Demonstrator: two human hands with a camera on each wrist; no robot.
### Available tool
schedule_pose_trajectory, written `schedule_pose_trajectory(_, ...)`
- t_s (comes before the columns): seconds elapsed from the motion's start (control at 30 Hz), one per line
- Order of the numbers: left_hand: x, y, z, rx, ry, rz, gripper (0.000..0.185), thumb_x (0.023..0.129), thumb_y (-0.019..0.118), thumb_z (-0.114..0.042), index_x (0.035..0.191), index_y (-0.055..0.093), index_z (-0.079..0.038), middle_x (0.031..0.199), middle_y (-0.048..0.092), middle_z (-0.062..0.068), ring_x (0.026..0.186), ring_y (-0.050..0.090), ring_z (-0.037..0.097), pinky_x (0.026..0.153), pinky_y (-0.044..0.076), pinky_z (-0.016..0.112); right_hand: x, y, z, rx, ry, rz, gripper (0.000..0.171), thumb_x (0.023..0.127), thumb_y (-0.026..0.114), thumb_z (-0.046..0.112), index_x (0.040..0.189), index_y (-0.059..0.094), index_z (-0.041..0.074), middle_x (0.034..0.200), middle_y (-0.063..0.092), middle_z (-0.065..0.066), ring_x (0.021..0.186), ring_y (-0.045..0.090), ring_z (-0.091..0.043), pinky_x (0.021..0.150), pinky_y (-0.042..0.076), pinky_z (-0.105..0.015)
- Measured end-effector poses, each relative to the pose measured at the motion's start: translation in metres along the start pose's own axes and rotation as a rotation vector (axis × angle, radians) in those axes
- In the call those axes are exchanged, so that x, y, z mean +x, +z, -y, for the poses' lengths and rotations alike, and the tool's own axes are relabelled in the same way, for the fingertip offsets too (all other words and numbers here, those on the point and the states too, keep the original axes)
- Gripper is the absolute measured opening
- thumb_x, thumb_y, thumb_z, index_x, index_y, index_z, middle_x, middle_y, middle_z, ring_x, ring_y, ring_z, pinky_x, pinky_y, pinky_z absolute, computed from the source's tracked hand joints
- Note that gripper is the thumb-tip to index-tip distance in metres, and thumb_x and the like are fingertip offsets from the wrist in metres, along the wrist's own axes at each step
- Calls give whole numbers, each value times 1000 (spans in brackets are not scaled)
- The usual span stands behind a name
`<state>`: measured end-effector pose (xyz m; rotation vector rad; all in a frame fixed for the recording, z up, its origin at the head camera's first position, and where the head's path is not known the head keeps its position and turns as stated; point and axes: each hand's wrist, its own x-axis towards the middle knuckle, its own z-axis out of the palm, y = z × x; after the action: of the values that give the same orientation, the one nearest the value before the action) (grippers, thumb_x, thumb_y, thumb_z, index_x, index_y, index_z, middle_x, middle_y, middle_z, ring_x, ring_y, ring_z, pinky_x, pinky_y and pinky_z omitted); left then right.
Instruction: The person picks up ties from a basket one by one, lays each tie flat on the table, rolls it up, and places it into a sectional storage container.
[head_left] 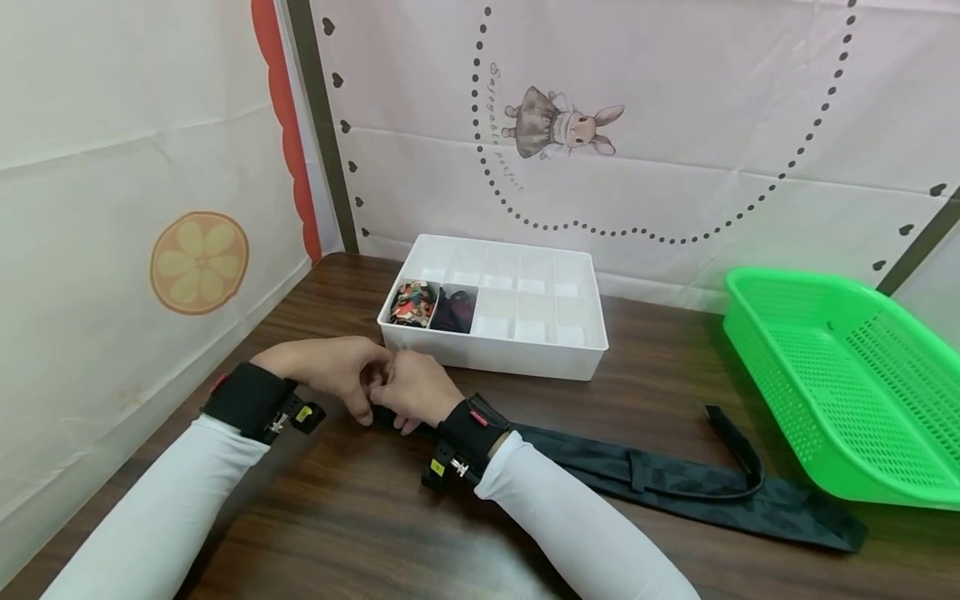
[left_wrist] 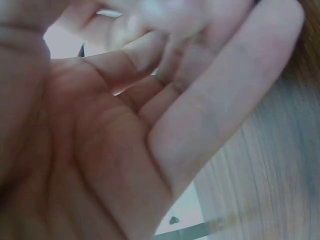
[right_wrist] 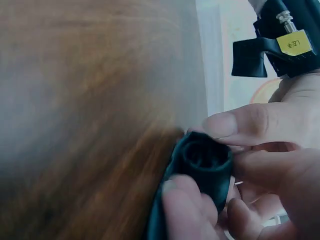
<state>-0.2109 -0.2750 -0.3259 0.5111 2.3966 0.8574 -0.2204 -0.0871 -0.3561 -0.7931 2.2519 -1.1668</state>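
Rolling the narrow end of a dark necktie (head_left: 675, 479), both hands meet at centre-left of the head view, on the wooden table (head_left: 360, 517). The left hand (head_left: 330, 371) and right hand (head_left: 416, 392) curl their fingers together around the tie's end, while the rest of the tie trails flat toward the lower right, passing just in front of a green basket (head_left: 847, 375). Behind the hands sits a white divided box (head_left: 498, 304), with two front-left cells already filled by rolled fabric. The coil could spring loose or go lopsided if either grip slackens, since the long tail lies free and unguided.

From the left wrist, only the left hand's palm (left_wrist: 100, 165) fills the frame, fingers bent toward the top; what they hold is hidden.

From the right wrist, the tight dark roll (right_wrist: 202, 160) shows at centre right, pinched between the right hand's fingers (right_wrist: 185, 210) below and other fingertips above.
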Motion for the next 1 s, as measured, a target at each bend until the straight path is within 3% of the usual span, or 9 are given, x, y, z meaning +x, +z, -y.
schedule_pose_trajectory(0.17, -4, -1, -1, -44, 11, -4, 56, 74, 94, -4, 120, 62, -2, 99, 63, 9, 90, 59, 25, 76, 54, 34, 0, -5, -5, 184, 97, 50, 28, 99, 71, 6, 73, 68, -5, 65, 68, -16, 54, 69, -22, 54, 61, -35)
schedule_pose_trajectory(0.33, -2, -1, 2, -25, -2, 11, 58, 74, 95, -6, 122, 63, -5, 104, 64, 8, 94, 60, 25, 78, 53, 36, 1, -5, -10, 409, 138, 33, 13, 98, 67, -3, 85, 70, -5, 73, 69, -19, 64, 74, -27, 61, 63, -36)
schedule_pose_trajectory(0.47, 2, -3, 15, -30, 77, 25, 50, 78, 93, -10, 118, 64, -8, 101, 65, 7, 91, 59, 24, 77, 51, 37, 1, 0, -14, 544, 140, 12, 8, 98, 65, -6, 99, 72, -8, 84, 74, -22, 78, 78, -31, 70, 63, -36)
schedule_pose_trajectory(0.57, 9, -4, 36, -17, 193, 24, 41, 81, 88, -8, 115, 65, -11, 98, 64, 5, 86, 57, 22, 71, 49, 35, 1, 3, -14, 532, 123, 3, 6, 99, 64, -5, 100, 70, -6, 84, 75, -20, 77, 78, -29, 69, 64, -37)
schedule_pose_trajectory(0.63, 11, -3, 37, 18, 204, 14, 37, 80, 84, -2, 110, 66, -12, 95, 63, 2, 83, 56, 19, 68, 48, 34, 1, 3, -13, 466, 104, -3, 14, 101, 65, 2, 89, 68, -2, 76, 71, -13, 67, 74, -24, 64, 63, -36)
schedule_pose_trajectory(0.73, 15, 1, 25, 104, 130, -21, 38, 74, 78, 8, 104, 68, -13, 91, 60, 1, 76, 55, 16, 62, 45, 32, 0, 4, -11, 349, 70, -28, 37, 103, 66, 14, 67, 59, 4, 61, 59, -7, 52, 61, -18, 55, 61, -36)
schedule_pose_trajectory(0.8, 12, 4, 3, 151, 17, -40, 40, 70, 77, 12, 102, 68, -11, 89, 60, 1, 74, 55, 17, 63, 45, 32, -1, 4, -10, 316, 60, -48, 46, 102, 67, 17, 59, 54, 7, 58, 53, -4, 48, 55, -17, 52, 60, -36)
schedule_pose_trajectory(0.9, 12, 7, -9, 173, -56, -52, 43, 71, 80, 11, 105, 67, -10, 90, 61, 2, 74, 57, 17, 63, 46, 32, 0, 3, -11, 356, 87, -44, 44, 99, 68, 11, 58, 54, 6, 58, 54, -5, 49, 57, -16, 53, 60, -35)
schedule_pose_trajectory(1.0, 8, 7, -13, 145, -54, -40, 49, 71, 87, 5, 112, 65, -10, 95, 63, 3, 79, 59, 18, 67, 50, 33, 0, 0, -12, 438, 132, -5, 34, 98, 68, 2, 65, 60, 2, 61, 60, -10, 52, 62, -18, 55, 61, -35)
